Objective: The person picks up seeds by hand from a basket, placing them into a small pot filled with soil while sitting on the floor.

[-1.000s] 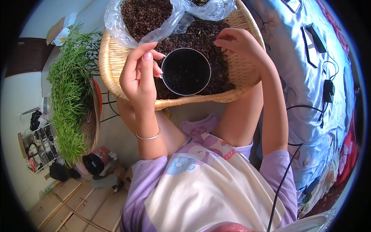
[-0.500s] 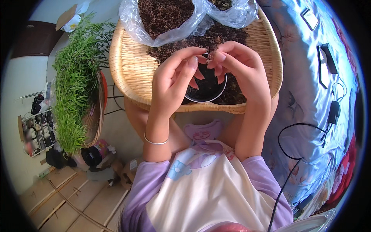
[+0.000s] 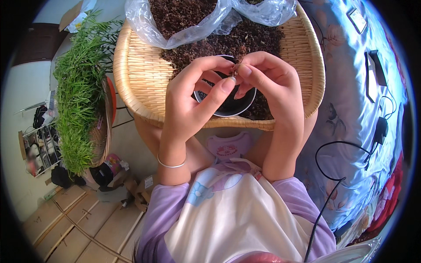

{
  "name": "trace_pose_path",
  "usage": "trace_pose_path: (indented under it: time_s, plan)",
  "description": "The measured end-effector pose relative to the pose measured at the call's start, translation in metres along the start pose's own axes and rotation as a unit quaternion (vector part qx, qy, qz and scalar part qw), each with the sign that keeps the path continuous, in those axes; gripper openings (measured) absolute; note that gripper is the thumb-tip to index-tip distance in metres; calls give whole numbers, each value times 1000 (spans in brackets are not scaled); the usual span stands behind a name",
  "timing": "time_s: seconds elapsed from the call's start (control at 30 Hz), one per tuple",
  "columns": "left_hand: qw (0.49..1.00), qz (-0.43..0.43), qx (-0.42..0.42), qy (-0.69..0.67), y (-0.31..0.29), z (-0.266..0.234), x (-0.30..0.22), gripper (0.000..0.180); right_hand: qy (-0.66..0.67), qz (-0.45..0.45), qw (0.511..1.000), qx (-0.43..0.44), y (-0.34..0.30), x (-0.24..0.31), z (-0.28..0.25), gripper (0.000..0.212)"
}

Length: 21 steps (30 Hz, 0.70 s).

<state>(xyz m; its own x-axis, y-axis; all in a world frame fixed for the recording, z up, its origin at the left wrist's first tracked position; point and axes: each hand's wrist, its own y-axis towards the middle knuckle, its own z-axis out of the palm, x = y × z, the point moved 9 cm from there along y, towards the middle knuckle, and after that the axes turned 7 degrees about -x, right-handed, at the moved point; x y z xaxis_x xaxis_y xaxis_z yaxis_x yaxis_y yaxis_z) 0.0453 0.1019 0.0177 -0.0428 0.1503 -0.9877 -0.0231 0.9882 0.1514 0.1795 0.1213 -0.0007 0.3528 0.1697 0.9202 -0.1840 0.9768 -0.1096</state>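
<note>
Woven basket has a heap of dk brown crumbly stuff; clear plastic bag at far side holds more of same. Black pot w/ pale rim sits nr basket's front edge, dk inside, contents partly hidden by hands. L hand & R hand meet over pot, wrists apart, fingers curled inward, thumb & index tips pinching a sm. brown piece btwn them. Pale weave shows L & R of heap; bed lies beyond basket's R edge.
</note>
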Motion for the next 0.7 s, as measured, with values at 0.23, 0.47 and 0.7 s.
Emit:
trace_pose_path:
  time_s: [0.23, 0.47, 0.7]
  plan:
    - [1000, 15, 6, 4, 1, 3, 0, 24, -17, -31, 999, -15, 0, 4, -2, 10]
    - [1000, 2, -6, 4, -1, 0, 2, 21, -30, -53, 998, -22, -1, 6, -1, 12]
    - [997, 70, -19, 20, 1, -3, -1, 27, -54, -83, 995, -30, -2, 9, 2, 11]
